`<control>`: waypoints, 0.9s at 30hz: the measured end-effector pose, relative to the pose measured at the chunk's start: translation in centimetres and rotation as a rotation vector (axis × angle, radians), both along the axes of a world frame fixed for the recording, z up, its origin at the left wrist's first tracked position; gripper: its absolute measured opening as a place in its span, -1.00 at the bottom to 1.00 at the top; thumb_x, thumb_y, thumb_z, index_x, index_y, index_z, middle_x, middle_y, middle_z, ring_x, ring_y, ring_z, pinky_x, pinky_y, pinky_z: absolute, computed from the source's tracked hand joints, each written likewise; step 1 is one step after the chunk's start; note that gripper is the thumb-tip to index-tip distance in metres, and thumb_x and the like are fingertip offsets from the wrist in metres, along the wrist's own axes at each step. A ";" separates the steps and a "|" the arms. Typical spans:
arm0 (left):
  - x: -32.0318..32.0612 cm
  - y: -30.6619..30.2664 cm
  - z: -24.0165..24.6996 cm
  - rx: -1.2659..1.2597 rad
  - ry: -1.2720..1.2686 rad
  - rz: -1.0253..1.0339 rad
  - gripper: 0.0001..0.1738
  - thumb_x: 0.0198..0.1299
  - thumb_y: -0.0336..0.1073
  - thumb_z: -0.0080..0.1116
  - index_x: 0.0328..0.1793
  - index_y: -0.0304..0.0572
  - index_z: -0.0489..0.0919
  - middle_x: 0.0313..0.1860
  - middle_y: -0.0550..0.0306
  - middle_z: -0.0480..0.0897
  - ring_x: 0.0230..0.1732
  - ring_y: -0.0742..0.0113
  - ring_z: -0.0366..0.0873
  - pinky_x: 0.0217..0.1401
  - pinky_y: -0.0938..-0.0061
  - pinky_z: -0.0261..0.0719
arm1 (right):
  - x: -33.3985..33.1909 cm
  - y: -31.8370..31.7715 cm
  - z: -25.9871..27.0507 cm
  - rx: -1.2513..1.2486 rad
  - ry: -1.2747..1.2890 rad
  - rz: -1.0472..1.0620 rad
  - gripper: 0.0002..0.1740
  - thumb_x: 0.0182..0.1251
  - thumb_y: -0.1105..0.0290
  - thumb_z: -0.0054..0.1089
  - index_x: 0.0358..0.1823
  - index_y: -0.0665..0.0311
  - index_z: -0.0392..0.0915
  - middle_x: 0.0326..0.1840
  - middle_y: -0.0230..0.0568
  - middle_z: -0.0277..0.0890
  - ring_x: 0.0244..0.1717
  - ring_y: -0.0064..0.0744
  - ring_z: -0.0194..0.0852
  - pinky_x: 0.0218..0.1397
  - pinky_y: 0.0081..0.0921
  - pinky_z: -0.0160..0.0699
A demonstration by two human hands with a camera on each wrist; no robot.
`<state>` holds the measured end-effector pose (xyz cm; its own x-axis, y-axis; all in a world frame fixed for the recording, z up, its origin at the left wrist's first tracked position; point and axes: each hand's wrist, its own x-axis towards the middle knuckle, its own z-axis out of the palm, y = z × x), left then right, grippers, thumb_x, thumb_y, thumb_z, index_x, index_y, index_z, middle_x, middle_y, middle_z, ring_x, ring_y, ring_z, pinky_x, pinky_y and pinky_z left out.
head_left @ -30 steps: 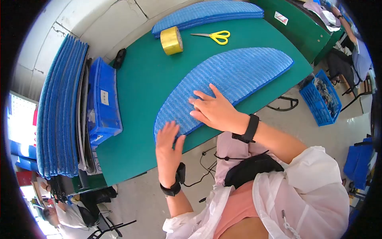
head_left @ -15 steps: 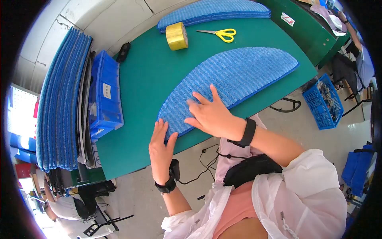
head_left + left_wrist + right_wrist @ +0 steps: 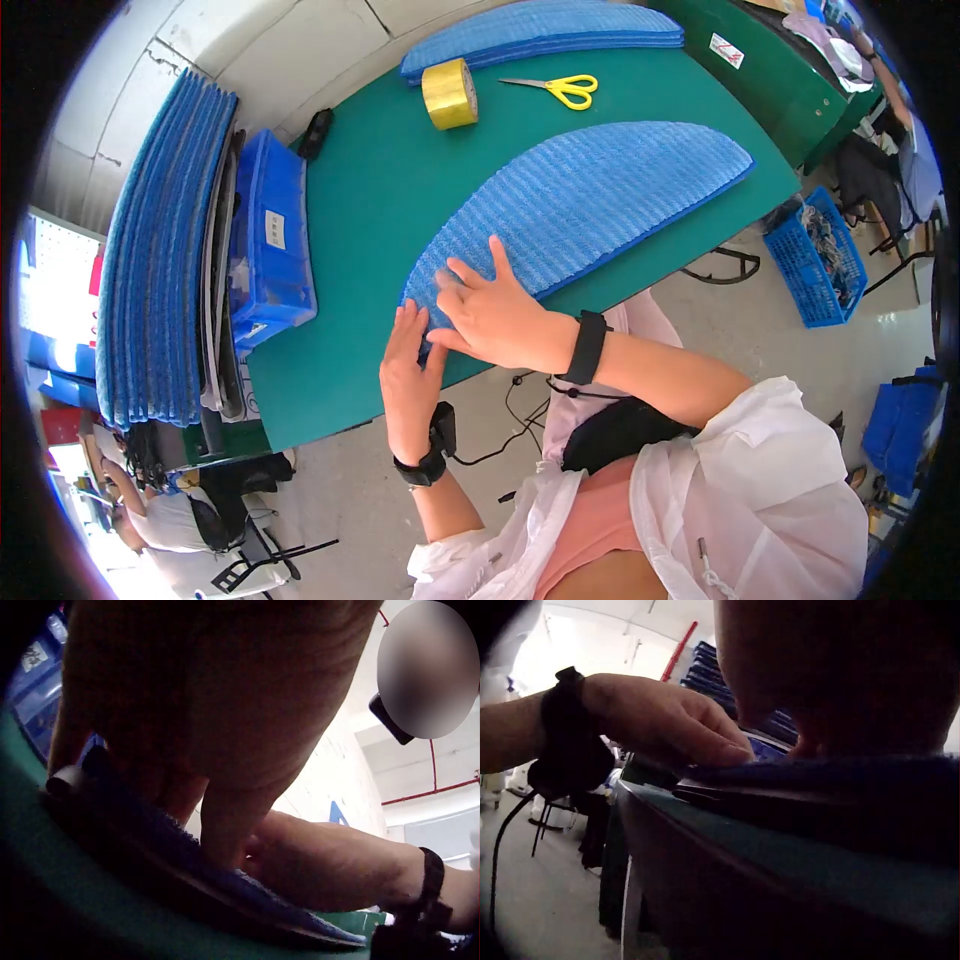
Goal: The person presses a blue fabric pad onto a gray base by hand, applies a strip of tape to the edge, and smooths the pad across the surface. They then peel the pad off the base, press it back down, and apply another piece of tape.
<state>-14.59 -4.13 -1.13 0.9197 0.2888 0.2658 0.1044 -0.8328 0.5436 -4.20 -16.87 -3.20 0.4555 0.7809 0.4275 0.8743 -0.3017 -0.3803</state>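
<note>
A blue half-moon pad (image 3: 590,190) with a ribbed, fluffy top lies on the green table. At its left tip is my left hand (image 3: 408,375), fingers extended along the end and thumb at the near edge. My right hand (image 3: 505,320) rests on the pad just right of it, fingers spread, its thumb close to the left thumb. In the left wrist view the left hand (image 3: 217,697) touches the pad's edge (image 3: 300,919), with the right hand (image 3: 322,862) behind. The right wrist view shows the left hand (image 3: 667,720) at the pad's end; fingertip contact is partly hidden.
Yellow tape roll (image 3: 450,94) and yellow-handled scissors (image 3: 568,90) lie beyond the pad, near stacked pads (image 3: 540,35) at the back. A blue bin (image 3: 270,230) and upright pads (image 3: 165,260) stand left. A blue basket (image 3: 815,260) sits on the floor at right.
My right hand has moved left and nearer along the pad, towards my left hand. The left hand has settled at the pad's left tip. The head view has shifted slightly.
</note>
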 end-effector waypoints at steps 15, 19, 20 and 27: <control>-0.8 2.2 0.2 -0.043 0.161 0.071 -0.61 0.12 -0.35 0.17 0.07 -0.39 0.52 0.15 -0.18 0.50 0.23 -0.06 0.39 0.23 0.22 0.33 | 0.2 0.8 4.0 -0.021 0.496 0.117 -0.39 0.31 -0.12 -0.13 -0.14 0.41 0.42 0.00 0.10 0.41 0.27 0.13 0.13 0.21 0.48 -0.18; -0.7 2.6 -0.2 0.027 0.075 0.031 -0.62 0.10 -0.38 0.17 0.06 -0.36 0.53 0.15 -0.18 0.49 0.25 -0.05 0.39 0.23 0.23 0.34 | -2.0 2.3 0.7 0.007 -0.074 0.049 -0.44 0.14 -0.10 0.08 -0.32 0.37 0.51 -0.10 0.29 0.48 0.26 0.20 0.16 0.25 0.45 -0.22; -0.9 2.4 -0.3 0.024 0.071 0.042 -0.62 0.10 -0.38 0.17 0.07 -0.34 0.53 0.15 -0.18 0.49 0.24 -0.04 0.39 0.22 0.23 0.34 | -2.2 2.4 0.8 0.005 -0.069 0.054 -0.44 0.14 -0.10 0.08 -0.32 0.37 0.51 -0.10 0.29 0.48 0.26 0.20 0.16 0.25 0.45 -0.22; -0.8 2.2 -0.2 0.003 0.025 0.038 -0.64 0.09 -0.43 0.16 0.06 -0.34 0.53 0.15 -0.15 0.50 0.19 -0.03 0.45 0.18 0.26 0.40 | -1.3 2.1 0.8 0.120 0.099 0.077 -0.38 0.28 -0.10 -0.05 -0.17 0.46 0.42 0.00 0.26 0.43 0.32 0.21 0.09 0.25 0.41 -0.15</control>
<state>-15.42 -1.97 -1.35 0.9144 0.3232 0.2439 0.1496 -0.8295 0.5380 -5.46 -14.72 -2.39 0.4411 0.7608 0.4760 0.8494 -0.1827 -0.4951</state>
